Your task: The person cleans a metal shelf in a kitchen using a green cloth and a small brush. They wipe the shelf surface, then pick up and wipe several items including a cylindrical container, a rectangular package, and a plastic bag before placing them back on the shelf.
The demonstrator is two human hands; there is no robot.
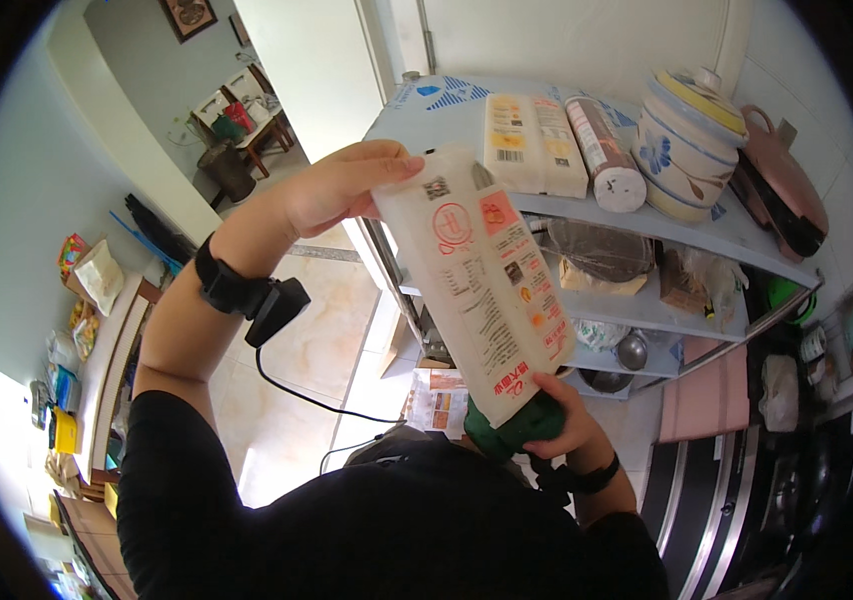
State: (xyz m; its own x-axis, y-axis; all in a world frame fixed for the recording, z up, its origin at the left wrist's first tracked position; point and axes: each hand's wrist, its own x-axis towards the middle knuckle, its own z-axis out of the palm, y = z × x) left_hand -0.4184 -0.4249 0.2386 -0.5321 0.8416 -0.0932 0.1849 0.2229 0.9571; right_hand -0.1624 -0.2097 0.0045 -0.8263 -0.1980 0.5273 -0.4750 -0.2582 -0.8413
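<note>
A long, flat white paper package (480, 292) with red and black printing, which looks like a pack of dried noodles, is held aslant in front of me. My left hand (348, 184) pinches its far end, thumb on top. At the near end, the fingers of my right hand (573, 424) grip the package together with a dark green cloth-like item (498, 435) beneath it. What the green item is exactly, I cannot tell. A similar paper package (535, 146) lies flat on the top of the metal shelf unit (411, 124), beyond the held one.
Beside the lying package are a cylindrical brown-and-white pack (606, 154), a lidded ceramic jar (685, 146) and a pink pan-like appliance (783, 187). Lower shelves hold a metal bowl (630, 351) and bagged things. A cable (314, 406) hangs from my left arm's strap.
</note>
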